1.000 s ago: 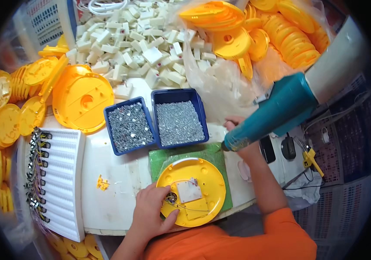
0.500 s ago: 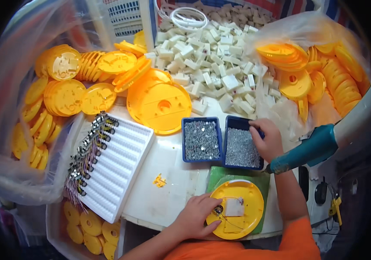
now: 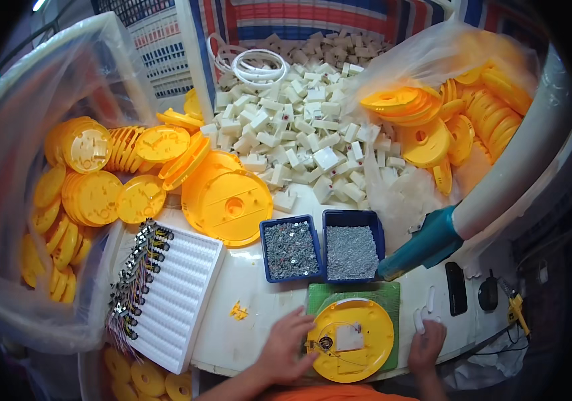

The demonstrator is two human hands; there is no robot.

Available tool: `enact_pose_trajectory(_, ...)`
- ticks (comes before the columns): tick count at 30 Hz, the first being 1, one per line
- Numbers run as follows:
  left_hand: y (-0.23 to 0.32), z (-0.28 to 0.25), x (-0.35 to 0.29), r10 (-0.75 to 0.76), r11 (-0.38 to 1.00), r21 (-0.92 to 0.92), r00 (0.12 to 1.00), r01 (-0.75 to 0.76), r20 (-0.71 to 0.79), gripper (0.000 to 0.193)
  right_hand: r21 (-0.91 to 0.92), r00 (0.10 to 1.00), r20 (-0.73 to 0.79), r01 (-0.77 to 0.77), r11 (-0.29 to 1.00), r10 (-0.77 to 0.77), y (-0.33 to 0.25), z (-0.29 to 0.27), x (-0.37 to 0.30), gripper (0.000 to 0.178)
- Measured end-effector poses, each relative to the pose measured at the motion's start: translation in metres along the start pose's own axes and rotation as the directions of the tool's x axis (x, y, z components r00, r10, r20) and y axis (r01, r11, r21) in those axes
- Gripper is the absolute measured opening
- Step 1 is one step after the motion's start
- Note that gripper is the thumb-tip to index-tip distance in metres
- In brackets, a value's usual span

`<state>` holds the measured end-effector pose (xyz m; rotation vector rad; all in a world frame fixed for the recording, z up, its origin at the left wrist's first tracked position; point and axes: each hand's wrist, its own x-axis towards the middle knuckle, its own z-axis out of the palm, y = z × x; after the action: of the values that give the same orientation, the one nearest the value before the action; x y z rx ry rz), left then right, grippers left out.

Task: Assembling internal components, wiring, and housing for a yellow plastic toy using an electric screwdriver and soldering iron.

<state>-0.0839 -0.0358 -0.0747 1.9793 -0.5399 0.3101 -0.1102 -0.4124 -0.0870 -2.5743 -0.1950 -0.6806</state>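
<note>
A round yellow plastic housing (image 3: 372, 354) lies on a green mat (image 3: 318, 301) at the table's front. It carries a white square block (image 3: 349, 337), thin wires and a small round dark part (image 3: 326, 343). My left hand (image 3: 284, 349) is at its left rim, fingers apart and holding nothing I can see. To the right of the mat is my right hand (image 3: 427, 345), its fingers curled in. Slender white pieces (image 3: 421, 319) show at its fingertips; what exactly it grips is hidden. Behind the housing stand two blue bins, one with screws (image 3: 351, 252), the other with small metal parts (image 3: 290, 248).
White blocks (image 3: 299, 134) are heaped at the back. Yellow discs fill bags at left (image 3: 102, 197) and right (image 3: 426, 142). A white ribbed tray (image 3: 179, 294) holds wired parts. A grey duct with a teal nozzle (image 3: 426, 244) reaches in from the right, near a black phone-like object (image 3: 456, 289).
My right hand has left the screw bin and come down to the table right of the mat. My left hand has shifted slightly off the housing's face. The whole view has tilted upward.
</note>
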Motion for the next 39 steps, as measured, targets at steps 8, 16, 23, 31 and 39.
enact_pose_trajectory(8,-0.056,-0.130,0.230,0.281,0.777,0.577,0.959,-0.251,0.038,0.050,-0.052,0.995,0.010,-0.098,0.994,0.098,-0.004,0.000,-0.033,0.051)
enact_pose_trajectory(16,-0.173,-0.196,0.425,0.300,0.496,0.836,0.950,-0.237,0.091,0.052,-0.172,0.985,-0.024,-0.171,0.970,0.169,0.007,0.007,-0.046,0.050)
enact_pose_trajectory(23,-0.222,-0.198,0.545,0.241,0.429,0.898,0.971,-0.095,-0.012,0.066,-0.433,0.991,0.117,0.113,0.894,-0.068,0.034,0.010,-0.071,0.041)
enact_pose_trajectory(31,-0.219,-0.202,0.529,-0.112,0.476,0.869,0.990,0.132,-0.089,0.069,-0.101,0.931,0.115,-0.336,0.936,0.347,0.005,0.014,-0.044,0.045)
enact_pose_trajectory(39,-0.185,-0.235,0.426,0.217,0.460,0.858,0.966,-0.227,0.139,0.051,-0.448,0.990,0.128,0.002,0.894,0.062,0.058,0.023,-0.083,0.042)
